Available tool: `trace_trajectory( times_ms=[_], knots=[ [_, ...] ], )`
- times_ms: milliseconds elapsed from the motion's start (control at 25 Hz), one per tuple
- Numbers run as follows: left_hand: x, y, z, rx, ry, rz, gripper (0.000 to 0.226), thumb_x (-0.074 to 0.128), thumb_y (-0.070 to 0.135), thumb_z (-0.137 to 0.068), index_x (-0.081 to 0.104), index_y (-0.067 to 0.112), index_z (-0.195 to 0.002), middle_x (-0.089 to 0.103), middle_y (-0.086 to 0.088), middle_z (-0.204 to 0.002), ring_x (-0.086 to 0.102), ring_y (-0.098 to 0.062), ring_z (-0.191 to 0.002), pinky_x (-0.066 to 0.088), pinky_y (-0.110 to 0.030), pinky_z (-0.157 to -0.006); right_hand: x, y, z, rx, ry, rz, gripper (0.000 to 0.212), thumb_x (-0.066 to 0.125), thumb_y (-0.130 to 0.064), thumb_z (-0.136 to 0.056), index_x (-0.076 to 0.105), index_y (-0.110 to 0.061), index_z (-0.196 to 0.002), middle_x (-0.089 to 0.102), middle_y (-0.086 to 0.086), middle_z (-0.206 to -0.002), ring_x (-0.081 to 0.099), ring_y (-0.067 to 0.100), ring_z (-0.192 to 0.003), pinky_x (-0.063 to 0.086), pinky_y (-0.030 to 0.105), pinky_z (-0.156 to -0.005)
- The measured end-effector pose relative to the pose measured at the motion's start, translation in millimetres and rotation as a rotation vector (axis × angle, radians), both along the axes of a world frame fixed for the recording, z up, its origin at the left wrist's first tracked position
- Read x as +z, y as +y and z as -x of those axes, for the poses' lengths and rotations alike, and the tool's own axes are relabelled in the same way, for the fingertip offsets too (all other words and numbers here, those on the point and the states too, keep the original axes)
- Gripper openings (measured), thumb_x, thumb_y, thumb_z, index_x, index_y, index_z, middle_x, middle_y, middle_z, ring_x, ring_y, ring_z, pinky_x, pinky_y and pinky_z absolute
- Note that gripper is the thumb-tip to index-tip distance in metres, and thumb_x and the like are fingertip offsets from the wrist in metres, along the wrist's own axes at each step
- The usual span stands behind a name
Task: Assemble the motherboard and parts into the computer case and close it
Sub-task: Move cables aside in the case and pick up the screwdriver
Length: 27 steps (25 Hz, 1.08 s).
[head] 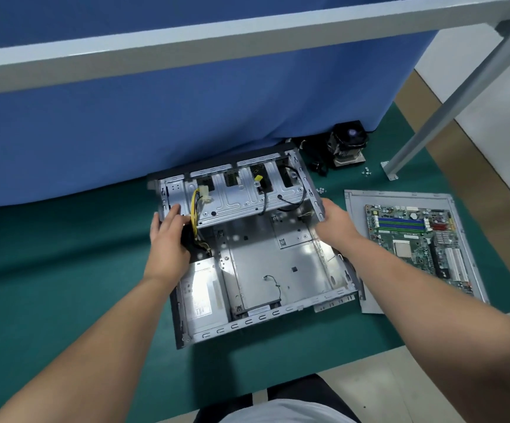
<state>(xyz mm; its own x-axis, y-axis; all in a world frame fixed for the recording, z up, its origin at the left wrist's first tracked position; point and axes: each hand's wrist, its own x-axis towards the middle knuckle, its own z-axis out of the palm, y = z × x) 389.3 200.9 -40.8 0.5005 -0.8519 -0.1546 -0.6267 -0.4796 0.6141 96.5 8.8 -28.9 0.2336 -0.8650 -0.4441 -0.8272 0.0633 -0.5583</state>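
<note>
An open grey computer case (266, 270) lies on a green mat, its floor bare except for a small black wire. Its hinged drive cage (238, 196) stands tilted up at the far end, with yellow and black cables (195, 215) hanging from it. My left hand (168, 239) holds the cage's left end by the cable bundle. My right hand (336, 218) grips the cage's right edge. The green motherboard (415, 239) lies to the right on the grey side panel (357, 209). A CPU cooler with fan (346, 145) sits behind the case.
A blue cloth (186, 117) hangs behind the case from a white table edge. A white metal table leg (449, 105) stands at the right with its foot on the green mat (64, 270). Small screws (367, 171) lie near that foot and by the case's far right corner.
</note>
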Motion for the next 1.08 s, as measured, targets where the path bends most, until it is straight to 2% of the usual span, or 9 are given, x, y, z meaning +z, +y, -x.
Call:
trace_trajectory(
  times_ms=[200,280,320,360,400,520,640,800,1080],
  knots=[
    [9,-5,4,-0.016,-0.052,-0.052,0.052,0.048,-0.014,-0.089,0.052,0.011,-0.134,0.026,0.003,-0.167,-0.002,-0.027,-0.158,0.016,-0.048,-0.127,-7,1,5,0.001,-0.029,-0.004,0.065,0.046,0.008,-0.092,0.038,-0.014,-0.153,0.060,0.017,-0.131,0.062,0.023,-0.091,0.050,0.028,-0.066],
    [13,-5,18,0.053,-0.208,-0.054,0.034,0.056,0.004,-0.093,0.055,0.005,-0.126,0.042,-0.010,-0.157,0.012,-0.034,-0.155,0.014,-0.047,-0.127,-3,10,1,0.065,0.072,0.069,0.077,0.052,0.004,-0.094,0.021,-0.015,-0.161,0.034,0.016,-0.160,0.048,0.034,-0.136,0.049,0.038,-0.105],
    [13,-2,28,0.085,-0.277,-0.034,0.030,0.060,0.012,-0.093,0.056,0.003,-0.122,0.049,-0.016,-0.146,0.025,-0.039,-0.147,0.021,-0.049,-0.123,-1,19,-2,0.129,0.175,0.189,0.082,0.054,-0.001,-0.094,0.011,-0.015,-0.163,0.012,0.013,-0.169,0.023,0.036,-0.153,0.031,0.044,-0.122],
    [11,3,38,0.081,-0.322,0.009,0.028,0.061,0.018,-0.093,0.057,0.003,-0.116,0.055,-0.017,-0.132,0.038,-0.040,-0.134,0.032,-0.050,-0.115,-1,33,-5,0.212,0.245,0.345,0.083,0.054,-0.009,-0.094,0.009,-0.015,-0.163,0.000,0.010,-0.171,0.005,0.034,-0.157,0.016,0.048,-0.127],
    [9,10,47,0.015,-0.347,0.034,0.024,0.060,0.024,-0.094,0.057,0.006,-0.110,0.058,-0.013,-0.118,0.048,-0.035,-0.118,0.039,-0.048,-0.105,-2,52,-9,0.321,0.234,0.472,0.078,0.052,-0.020,-0.094,0.015,-0.016,-0.162,0.002,0.009,-0.171,0.002,0.031,-0.158,0.011,0.050,-0.128],
    [2,20,59,-0.283,-0.443,-0.239,0.035,0.040,0.046,-0.101,0.061,0.018,-0.105,0.066,0.000,-0.097,0.063,-0.023,-0.093,0.037,-0.042,-0.103,-3,122,-17,0.725,0.028,0.274,0.055,0.039,-0.054,-0.098,0.049,-0.026,-0.145,0.044,-0.002,-0.155,0.040,0.021,-0.144,0.032,0.045,-0.120],
    [1,7,59,-0.301,-0.465,-0.418,0.044,0.034,0.053,-0.100,0.061,0.020,-0.108,0.068,0.000,-0.092,0.065,-0.022,-0.089,0.032,-0.041,-0.102,-16,153,-22,0.892,0.288,0.253,0.068,0.017,-0.068,-0.099,0.063,-0.028,-0.129,0.067,-0.003,-0.127,0.064,0.023,-0.111,0.047,0.042,-0.097],
    [-7,7,62,-0.289,-0.509,-0.397,0.034,0.037,0.044,-0.095,0.059,0.018,-0.100,0.063,0.001,-0.086,0.058,-0.022,-0.080,0.032,-0.040,-0.092,-17,160,-26,0.823,0.383,0.444,0.070,0.010,-0.061,-0.101,0.070,-0.027,-0.088,0.070,0.000,-0.085,0.067,0.027,-0.075,0.040,0.035,-0.064],
    [-13,16,60,-0.306,-0.546,-0.290,0.038,0.033,0.042,-0.093,0.060,0.018,-0.105,0.067,-0.002,-0.100,0.060,-0.023,-0.089,0.032,-0.041,-0.086,-20,159,-29,0.744,0.398,0.409,0.070,0.009,-0.057,-0.098,0.063,-0.024,-0.069,0.062,-0.002,-0.067,0.056,0.026,-0.061,0.034,0.032,-0.057]
  ],
)
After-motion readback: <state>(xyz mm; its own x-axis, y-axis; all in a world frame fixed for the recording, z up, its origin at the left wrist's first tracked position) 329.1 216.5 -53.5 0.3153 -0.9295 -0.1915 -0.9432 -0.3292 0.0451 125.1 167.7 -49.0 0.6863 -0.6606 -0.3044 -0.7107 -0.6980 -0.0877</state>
